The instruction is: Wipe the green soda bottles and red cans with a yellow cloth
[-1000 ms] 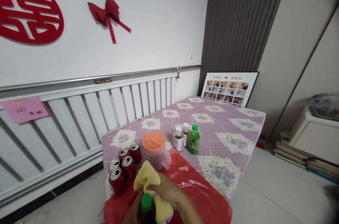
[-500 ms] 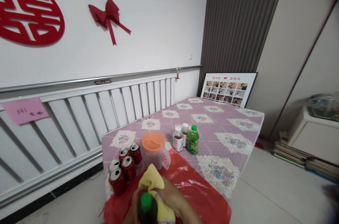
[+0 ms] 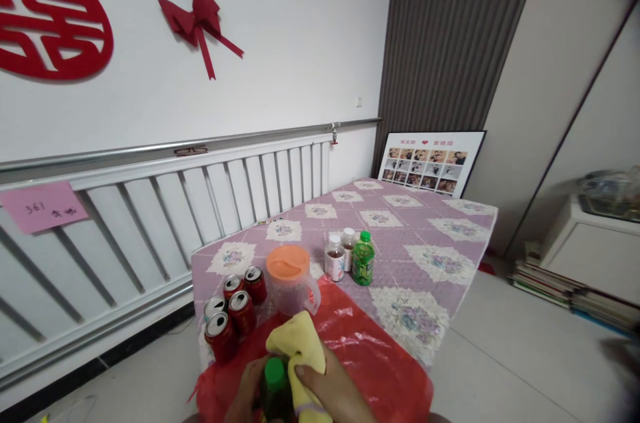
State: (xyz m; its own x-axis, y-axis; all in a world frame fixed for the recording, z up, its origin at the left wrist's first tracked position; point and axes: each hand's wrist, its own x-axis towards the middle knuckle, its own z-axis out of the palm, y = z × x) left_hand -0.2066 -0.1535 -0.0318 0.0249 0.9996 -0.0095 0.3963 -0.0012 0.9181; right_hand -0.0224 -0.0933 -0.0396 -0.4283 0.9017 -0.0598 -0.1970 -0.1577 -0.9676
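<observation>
At the bottom edge, my left hand [image 3: 246,390] is wrapped round a dark bottle with a green cap [image 3: 275,386]. My right hand [image 3: 331,391] presses a yellow cloth [image 3: 298,350] against the bottle's right side, fingers closed on the cloth. Both hands hover over a red plastic sheet [image 3: 375,370] covering the near end of the table. Just beyond stand several opened red cans [image 3: 233,313] and a clear jug with an orange lid [image 3: 290,280].
A purple flowered tablecloth [image 3: 430,263] covers the table, with two small white-capped bottles [image 3: 340,255] and a green bottle [image 3: 363,260] on it. A white slatted railing [image 3: 150,216] runs along the left wall. A photo board [image 3: 433,160] leans behind; stacked books [image 3: 565,286] lie on the floor right.
The cloth has slid round to the bottle's right side and my right hand has moved lower. The camera view has shifted slightly.
</observation>
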